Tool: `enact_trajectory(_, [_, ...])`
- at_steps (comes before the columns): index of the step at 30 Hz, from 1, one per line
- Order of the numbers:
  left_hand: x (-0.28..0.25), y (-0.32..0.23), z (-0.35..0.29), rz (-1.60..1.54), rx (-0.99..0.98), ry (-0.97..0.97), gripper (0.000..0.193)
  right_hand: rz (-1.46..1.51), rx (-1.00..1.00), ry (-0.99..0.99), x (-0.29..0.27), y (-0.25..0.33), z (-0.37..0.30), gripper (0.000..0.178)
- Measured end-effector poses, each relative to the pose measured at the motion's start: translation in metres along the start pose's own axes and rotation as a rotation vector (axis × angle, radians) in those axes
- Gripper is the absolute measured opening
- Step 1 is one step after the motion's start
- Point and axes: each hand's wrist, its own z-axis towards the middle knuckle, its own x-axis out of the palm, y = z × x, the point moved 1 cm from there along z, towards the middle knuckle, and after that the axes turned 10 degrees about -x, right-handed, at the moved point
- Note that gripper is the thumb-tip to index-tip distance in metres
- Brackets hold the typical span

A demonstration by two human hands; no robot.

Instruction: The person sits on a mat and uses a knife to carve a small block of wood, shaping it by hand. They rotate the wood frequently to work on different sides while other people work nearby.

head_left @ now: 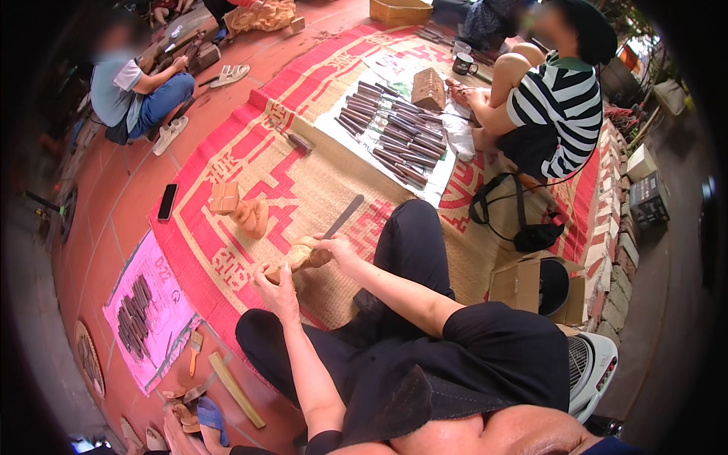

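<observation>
Between my hands lies a light wooden carving [302, 250] with a blocky end. My left hand [279, 292] is closed on that block end, thumb on top. My right hand [331, 250] is closed at the carving's other end. From the right hand a flat, dark metal file [346, 215] sticks out, pointing away to the upper right; its handle end is hidden in the fingers. Just beyond my hands, on the mat, stands a second wooden carving [250, 218] with rounded forms and a square block at its top.
A patterned red and straw mat [326, 163] covers the floor. Many-handled chisels [402, 140] lie on a white sheet by a person in stripes [553, 114]. A pink sheet [155, 303] bears dark tools at left. A phone [167, 202], brush [196, 353] and fan [595, 371] are around me.
</observation>
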Motion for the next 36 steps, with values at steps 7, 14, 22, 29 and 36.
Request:
enact_trajectory(7, [-0.001, 0.001, 0.001, -0.015, 0.01, -0.001, 0.045, 0.066, -0.061, 0.072, 0.012, -0.004, -0.001, 0.042])
enact_trajectory(14, [-0.002, -0.003, -0.003, -0.023, 0.002, 0.005, 0.044, 0.092, -0.038, -0.007, 0.002, 0.0, -0.006, 0.037])
enact_trajectory(22, [-0.001, -0.008, -0.003, -0.011, -0.003, 0.007, 0.046, 0.011, 0.013, -0.052, -0.005, -0.01, 0.003, 0.041])
enact_trajectory(29, [-0.001, -0.002, 0.0, 0.0, -0.014, 0.008, 0.045, 0.022, -0.049, 0.061, 0.012, 0.005, -0.009, 0.041])
enact_trajectory(36, [0.003, -0.005, -0.002, 0.001, -0.014, 0.007, 0.046, 0.06, 0.009, -0.052, -0.011, -0.018, 0.008, 0.038])
